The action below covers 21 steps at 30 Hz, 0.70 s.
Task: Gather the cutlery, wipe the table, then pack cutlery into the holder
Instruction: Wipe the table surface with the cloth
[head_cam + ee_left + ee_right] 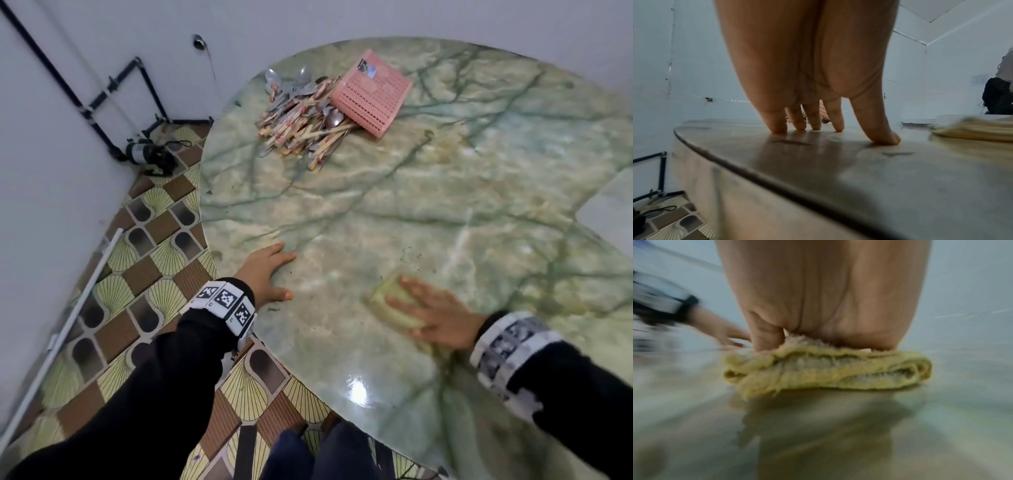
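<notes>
The right hand point(442, 320) presses flat on a folded yellow cloth point(394, 301), seemingly mid-wipe; the left hand point(265, 270) rests spread on the desk point(445, 192).

head view looks down over the table point(445, 192); wrist views skim its surface closely.

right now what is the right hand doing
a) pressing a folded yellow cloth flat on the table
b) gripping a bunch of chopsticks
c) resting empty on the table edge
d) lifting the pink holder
a: the right hand lies with straight fingers on top of the folded yellow cloth, pressing it against the marble table; the pink holder and the cutlery pile lie untouched at the far side.
</notes>
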{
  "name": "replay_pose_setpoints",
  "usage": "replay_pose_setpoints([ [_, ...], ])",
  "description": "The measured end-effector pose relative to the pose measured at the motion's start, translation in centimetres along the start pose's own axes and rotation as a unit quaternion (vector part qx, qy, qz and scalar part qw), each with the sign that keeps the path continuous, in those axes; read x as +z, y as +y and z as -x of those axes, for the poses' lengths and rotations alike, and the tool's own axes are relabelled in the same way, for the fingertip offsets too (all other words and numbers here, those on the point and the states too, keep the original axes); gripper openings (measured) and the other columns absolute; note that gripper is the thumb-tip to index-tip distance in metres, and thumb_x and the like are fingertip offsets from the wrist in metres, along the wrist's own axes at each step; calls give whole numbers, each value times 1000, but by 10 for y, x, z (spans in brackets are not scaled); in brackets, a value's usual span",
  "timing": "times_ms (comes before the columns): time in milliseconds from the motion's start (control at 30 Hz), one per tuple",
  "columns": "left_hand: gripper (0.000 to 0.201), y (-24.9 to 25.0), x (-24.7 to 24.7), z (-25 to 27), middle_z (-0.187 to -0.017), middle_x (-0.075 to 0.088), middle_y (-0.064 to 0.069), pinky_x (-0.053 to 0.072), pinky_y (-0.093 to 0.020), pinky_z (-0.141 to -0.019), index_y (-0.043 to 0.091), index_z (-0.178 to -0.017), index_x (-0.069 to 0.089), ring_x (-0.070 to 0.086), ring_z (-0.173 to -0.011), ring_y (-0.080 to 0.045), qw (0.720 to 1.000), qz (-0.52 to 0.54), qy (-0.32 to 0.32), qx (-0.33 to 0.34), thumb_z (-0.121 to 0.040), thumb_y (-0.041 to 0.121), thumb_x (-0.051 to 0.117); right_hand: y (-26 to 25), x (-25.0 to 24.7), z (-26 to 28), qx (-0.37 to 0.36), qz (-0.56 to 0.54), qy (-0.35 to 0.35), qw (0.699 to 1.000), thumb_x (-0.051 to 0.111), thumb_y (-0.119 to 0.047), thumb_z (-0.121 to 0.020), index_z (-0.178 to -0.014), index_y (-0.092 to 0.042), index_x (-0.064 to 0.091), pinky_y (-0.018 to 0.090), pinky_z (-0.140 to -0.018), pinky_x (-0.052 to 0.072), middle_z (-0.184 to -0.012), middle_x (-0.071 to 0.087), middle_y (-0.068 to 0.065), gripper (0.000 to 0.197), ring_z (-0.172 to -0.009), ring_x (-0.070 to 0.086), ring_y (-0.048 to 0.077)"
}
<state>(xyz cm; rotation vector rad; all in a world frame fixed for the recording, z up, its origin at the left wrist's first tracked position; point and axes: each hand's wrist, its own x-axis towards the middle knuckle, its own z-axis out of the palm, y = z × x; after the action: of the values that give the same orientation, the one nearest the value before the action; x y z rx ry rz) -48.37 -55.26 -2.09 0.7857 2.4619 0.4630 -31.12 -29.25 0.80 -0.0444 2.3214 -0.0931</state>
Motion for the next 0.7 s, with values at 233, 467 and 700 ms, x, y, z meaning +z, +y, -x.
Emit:
replay_pose_setpoints([
  [233,76,-1,-5,-2,-156,14,5,10,-28,-116,27,-143,32,12,-143,-14,999,31,-31,-14,-78,25,72,73,-82,-111,255,-147,160,942,33,-41,-98,-149,-29,-3,42,-118,4,-155,-15,17,64,-144,-6,35],
  [467,28,-12,-25,-12,-125,60,-2,34,-23,-106,12,-115,64,53,-113,-9,981,181,22,-68,-88,9,60,-84,-82,-127,-30,-11,146,989,39,-40,-94,-146,-41,-1,52,-114,5,-156,-18,1,66,-145,-11,25],
  [700,29,-23,-40,-35,-103,63,-2,43,-21,-90,12,-113,64,55,-91,-10,969,204,96,-104,-84,8,63,21,-65,-72,-31,-10,-7,999,37,-37,-98,-144,-43,-10,49,-114,1,-152,-30,-7,66,-143,-18,18],
])
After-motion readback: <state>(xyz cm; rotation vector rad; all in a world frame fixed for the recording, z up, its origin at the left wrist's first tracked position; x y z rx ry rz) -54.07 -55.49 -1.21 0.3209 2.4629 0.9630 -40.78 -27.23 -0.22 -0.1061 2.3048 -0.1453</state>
